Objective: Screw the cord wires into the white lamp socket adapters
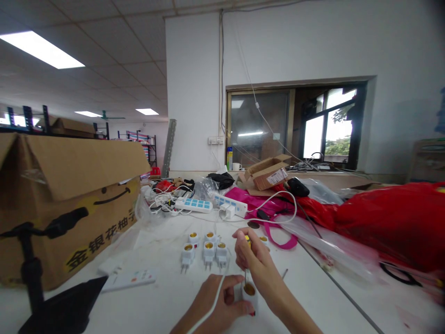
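In the head view, the left hand (pixel 217 301) sits low at the near edge of the white table (pixel 167 301), its fingers curled around a white lamp socket (pixel 249 293) held upright with its brass-lined mouth facing up. A white cable (pixel 212 304) runs across the back of this hand. The right hand (pixel 255 262) is just above the socket, fingers pinched on a screwdriver (pixel 245 277) with a yellow handle; its thin shaft points straight down into the socket's mouth.

Just beyond the hands, 5 more white sockets (pixel 208 250) stand on the table in 2 loose rows, and 1 more shows behind the right hand. Further back lie 2 power strips (pixel 193 204) among tangled cords. A large cardboard box (pixel 69 195) stands at the left, with a white remote (pixel 128 279) and a black stand (pixel 31 278) near it. At the right lie a pink bag (pixel 274 234) and a red plastic bag (pixel 392 222).
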A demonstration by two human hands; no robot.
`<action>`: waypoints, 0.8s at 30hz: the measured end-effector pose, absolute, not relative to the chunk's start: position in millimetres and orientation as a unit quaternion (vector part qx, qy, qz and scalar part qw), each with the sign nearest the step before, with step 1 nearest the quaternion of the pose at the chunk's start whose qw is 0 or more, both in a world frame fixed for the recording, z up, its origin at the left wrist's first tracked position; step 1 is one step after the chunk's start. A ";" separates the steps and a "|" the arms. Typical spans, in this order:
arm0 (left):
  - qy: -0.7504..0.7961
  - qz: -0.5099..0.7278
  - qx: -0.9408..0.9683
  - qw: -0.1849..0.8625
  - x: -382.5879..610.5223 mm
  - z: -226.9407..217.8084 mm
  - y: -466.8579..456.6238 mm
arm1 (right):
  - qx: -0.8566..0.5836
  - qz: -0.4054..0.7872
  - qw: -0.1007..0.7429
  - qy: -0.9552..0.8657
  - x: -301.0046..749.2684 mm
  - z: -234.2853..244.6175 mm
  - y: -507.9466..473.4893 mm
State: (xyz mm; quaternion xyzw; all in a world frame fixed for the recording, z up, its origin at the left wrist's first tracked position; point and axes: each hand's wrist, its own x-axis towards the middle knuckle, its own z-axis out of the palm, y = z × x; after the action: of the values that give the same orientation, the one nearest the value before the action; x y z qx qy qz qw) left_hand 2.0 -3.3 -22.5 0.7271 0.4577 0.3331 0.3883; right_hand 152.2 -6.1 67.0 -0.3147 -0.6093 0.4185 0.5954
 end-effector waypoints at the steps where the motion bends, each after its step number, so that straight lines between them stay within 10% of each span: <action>1: 0.458 0.331 0.728 0.387 2.0 -23.0 -3.5 | -0.313 0.421 0.591 -0.613 151.5 66.7 -4.9; 24: 0.461 0.326 0.736 0.374 2.0 -14.1 -7.9 | -0.316 0.411 0.581 -0.627 156.2 82.7 -19.2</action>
State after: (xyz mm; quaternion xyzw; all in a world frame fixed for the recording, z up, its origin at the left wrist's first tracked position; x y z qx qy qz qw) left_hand 2.0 -7.9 -14.1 0.7359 0.4605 0.3259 0.3743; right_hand 156.2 -19.2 82.7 -0.3159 -0.6274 0.4106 0.5814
